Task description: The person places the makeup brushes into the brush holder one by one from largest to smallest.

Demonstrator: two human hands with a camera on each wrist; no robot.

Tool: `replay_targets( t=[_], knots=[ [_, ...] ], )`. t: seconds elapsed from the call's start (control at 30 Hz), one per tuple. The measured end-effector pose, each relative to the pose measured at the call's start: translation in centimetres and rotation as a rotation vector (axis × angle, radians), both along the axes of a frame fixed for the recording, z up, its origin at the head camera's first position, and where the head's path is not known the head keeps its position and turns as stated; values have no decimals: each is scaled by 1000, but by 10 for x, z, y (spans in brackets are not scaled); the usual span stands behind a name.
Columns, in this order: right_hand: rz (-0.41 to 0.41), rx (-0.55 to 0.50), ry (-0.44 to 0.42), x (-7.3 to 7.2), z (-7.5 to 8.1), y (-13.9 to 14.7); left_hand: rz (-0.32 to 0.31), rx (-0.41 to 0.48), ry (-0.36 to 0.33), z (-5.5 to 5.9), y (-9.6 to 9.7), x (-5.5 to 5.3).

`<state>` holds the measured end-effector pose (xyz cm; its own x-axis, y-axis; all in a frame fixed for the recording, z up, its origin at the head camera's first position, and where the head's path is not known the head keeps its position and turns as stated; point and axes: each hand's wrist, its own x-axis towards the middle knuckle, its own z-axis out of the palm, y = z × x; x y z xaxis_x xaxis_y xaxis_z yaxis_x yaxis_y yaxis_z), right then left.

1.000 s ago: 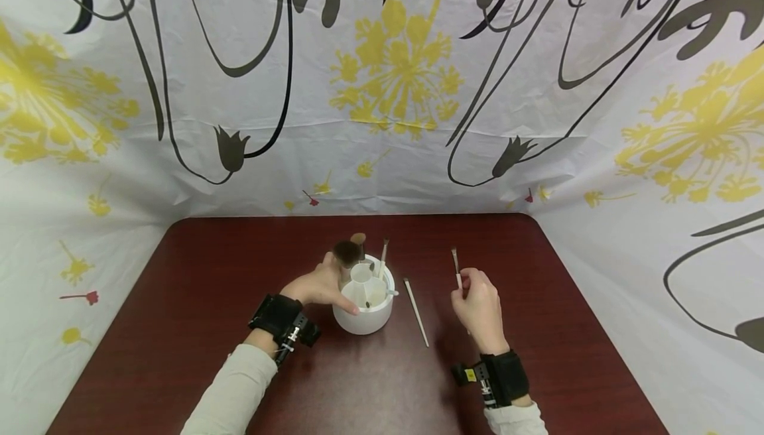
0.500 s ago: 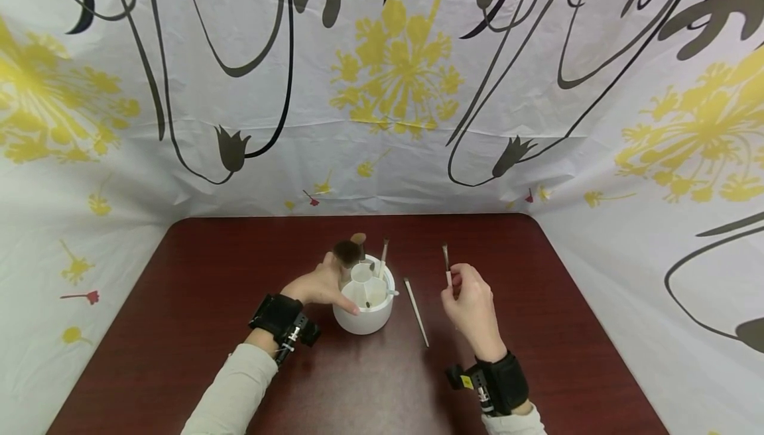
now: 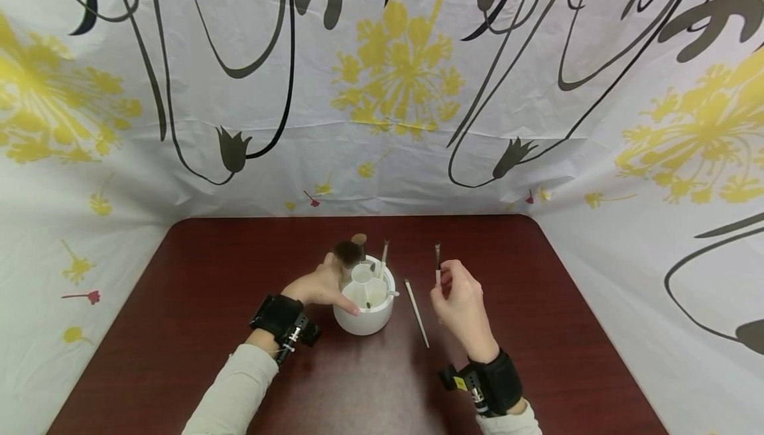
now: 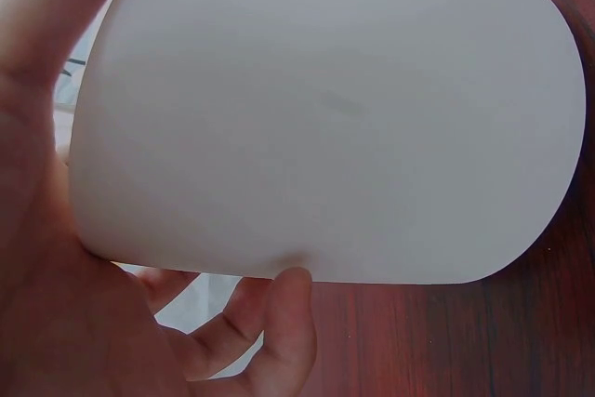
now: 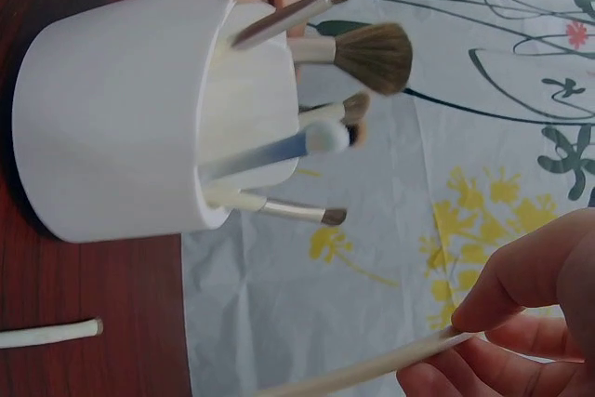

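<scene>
A white round brush holder (image 3: 363, 321) with inner compartments stands on the table, several makeup brushes upright or leaning in it. My left hand (image 3: 322, 286) grips its left side, thumb at the front; in the left wrist view the fingers curl about its white wall (image 4: 325, 118). To the right of the holder, my right hand (image 3: 464, 302) pinches a thin makeup brush (image 3: 438, 266) by its pale handle, bristles up. The right wrist view shows the handle (image 5: 363, 369) between thumb and fingers. A large fluffy brush (image 5: 376, 58) and a blue-and-white one (image 5: 279, 151) stick out of the holder.
Another thin brush (image 3: 416, 312) with a white handle lies on the dark red table (image 3: 227, 269), between the holder and my right hand. A patterned white cloth (image 3: 358, 176) hangs behind the table and along its sides.
My right hand has moved left toward the holder with the pinched brush, which now stands more upright. The left hand and the holder have stayed in place.
</scene>
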<state>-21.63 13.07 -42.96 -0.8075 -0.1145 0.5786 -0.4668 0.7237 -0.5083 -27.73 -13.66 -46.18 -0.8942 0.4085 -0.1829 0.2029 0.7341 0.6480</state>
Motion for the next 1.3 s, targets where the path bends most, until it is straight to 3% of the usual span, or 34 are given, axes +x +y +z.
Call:
replay_targets(
  t=[0.47,1.3],
  knots=[
    [67,-23,47,0,8,-20,-2,15,22,1,0,1],
    [161,-67,5,-1,14,-42,-8,29,35,0,0,2]
  ],
)
